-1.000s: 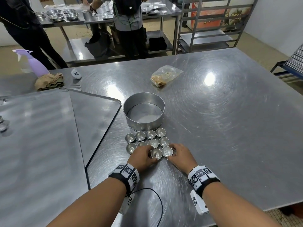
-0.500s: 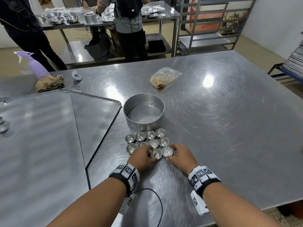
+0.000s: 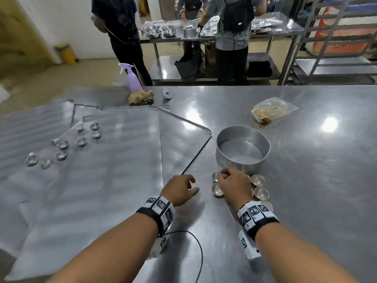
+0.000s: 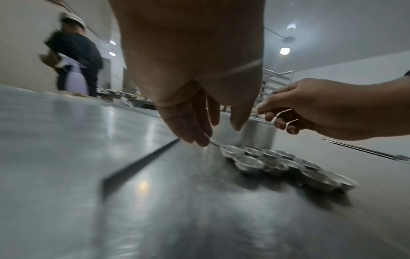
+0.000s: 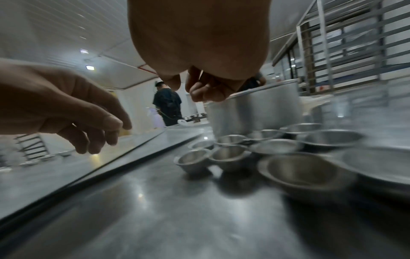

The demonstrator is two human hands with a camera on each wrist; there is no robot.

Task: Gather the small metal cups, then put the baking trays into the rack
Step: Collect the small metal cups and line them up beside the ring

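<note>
Right hand (image 3: 232,185) hovers over the huddle of small metal cups (image 5: 230,156), fingers (image 5: 206,91) curled in under the palm, nothing visibly held. The left hand (image 3: 179,189) floats above the bench (image 3: 306,180) just beside the huddle, fingers (image 4: 190,126) loosely extended and empty. The cups sit rim to rim right against the round cake tin (image 3: 242,150). More cups (image 3: 63,145) lie scattered on the baking trays (image 3: 102,170) at left, well apart from the cluster. Far edge: a purple spray bottle (image 3: 132,78), a brown cloth (image 3: 140,98) and a plastic bag (image 3: 273,110).
</note>
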